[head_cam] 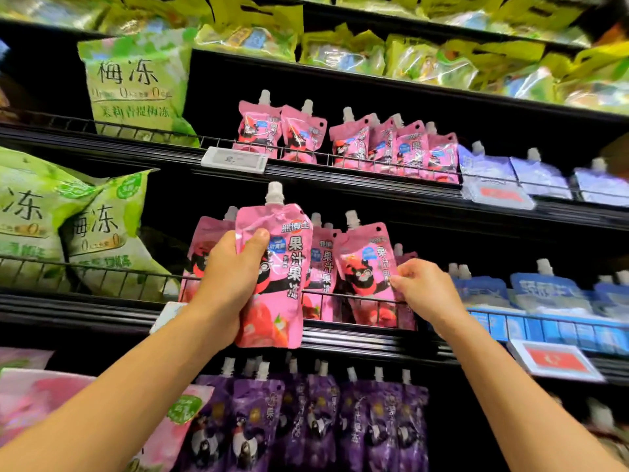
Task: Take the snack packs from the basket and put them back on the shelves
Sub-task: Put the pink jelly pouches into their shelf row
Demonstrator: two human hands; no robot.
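My left hand grips a pink spouted jelly pouch upright in front of the middle shelf, thumb across its face. Behind it a row of matching pink pouches stands behind the black wire rail of that shelf. My right hand pinches the right edge of one shelved pink pouch, which leans left. The basket is out of view.
More pink pouches stand on the shelf above, purple pouches on the shelf below, blue pouches to the right. Green snack bags fill the left side. Price tags clip to the shelf edges.
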